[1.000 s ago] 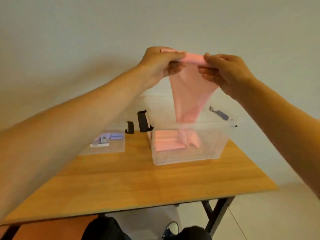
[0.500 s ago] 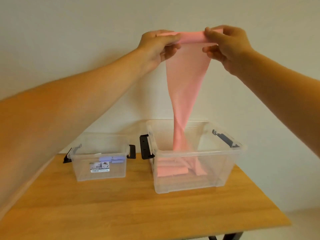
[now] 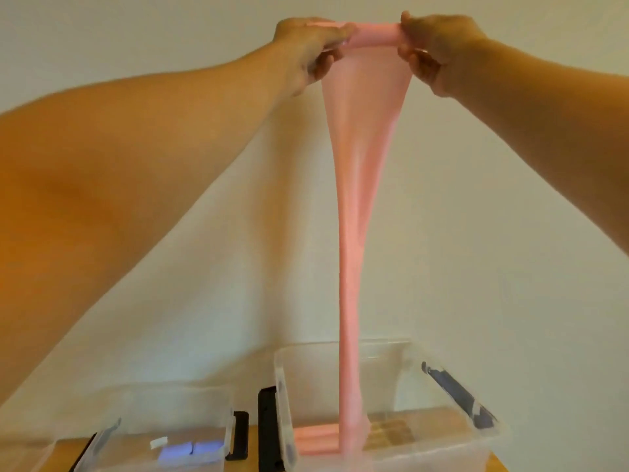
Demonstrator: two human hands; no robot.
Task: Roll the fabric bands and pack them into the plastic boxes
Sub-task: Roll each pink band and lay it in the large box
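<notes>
A long pink fabric band [image 3: 354, 206] hangs from my two raised hands down into the larger clear plastic box [image 3: 490, 441] at the bottom right. My left hand [image 3: 308, 51] grips the band's top edge on the left and my right hand [image 3: 432, 49] grips it on the right, with a short rolled stretch between them. The band narrows as it drops, and its lower end lies folded on the box floor. A smaller clear box [image 3: 218, 396] stands to the left, with purple pieces [image 3: 192, 453] inside.
Both boxes stand on a wooden table [image 3: 500, 466] against a pale wall [image 3: 136, 35]. Black latches [image 3: 267, 434] sit on the box sides between the two boxes, and a dark latch [image 3: 459, 395] on the large box's right rim.
Both hands have lifted the band's top much higher, drawing more of it out of the large box so it hangs long and narrow. The view has tilted upward.
</notes>
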